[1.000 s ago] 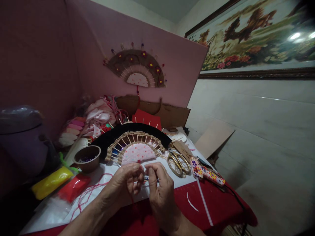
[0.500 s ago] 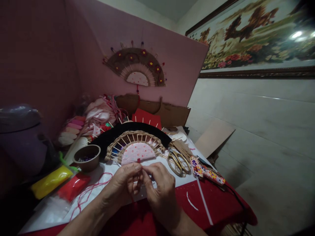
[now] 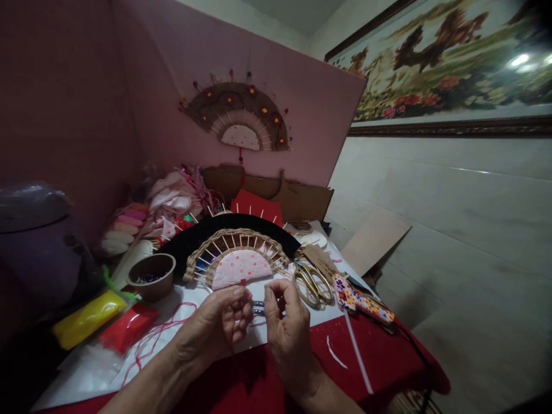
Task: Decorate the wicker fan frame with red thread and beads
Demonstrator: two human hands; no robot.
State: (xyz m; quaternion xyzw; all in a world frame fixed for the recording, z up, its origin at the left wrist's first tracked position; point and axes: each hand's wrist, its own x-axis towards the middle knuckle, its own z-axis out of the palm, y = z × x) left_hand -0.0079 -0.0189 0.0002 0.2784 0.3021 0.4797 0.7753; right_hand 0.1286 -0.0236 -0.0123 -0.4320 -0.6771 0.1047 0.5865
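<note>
My left hand point(image 3: 218, 329) and my right hand point(image 3: 288, 330) meet over the table's front, just below a half-made fan point(image 3: 235, 247) with a black rim, woven straw band and pink dotted centre. Between the fingertips of both hands is a small blue bead-like piece point(image 3: 257, 307); a thin red thread hangs from my left fingers, hard to make out. Loose red thread point(image 3: 155, 336) trails over the white sheet to the left of my left hand. Gold scissors point(image 3: 313, 286) lie right of my right hand.
A brown bowl point(image 3: 152, 276) with beads, yellow point(image 3: 88, 319) and red point(image 3: 129, 328) clay packs sit left. A patterned glue gun point(image 3: 364, 302) and a white stick point(image 3: 356, 348) lie right on the red cloth. A finished fan point(image 3: 239, 118) hangs on the pink board.
My right hand has drawn slightly right, away from my left, so the small blue piece shows again between the fingertips. Half a second ago the fingertips were pressed together.
</note>
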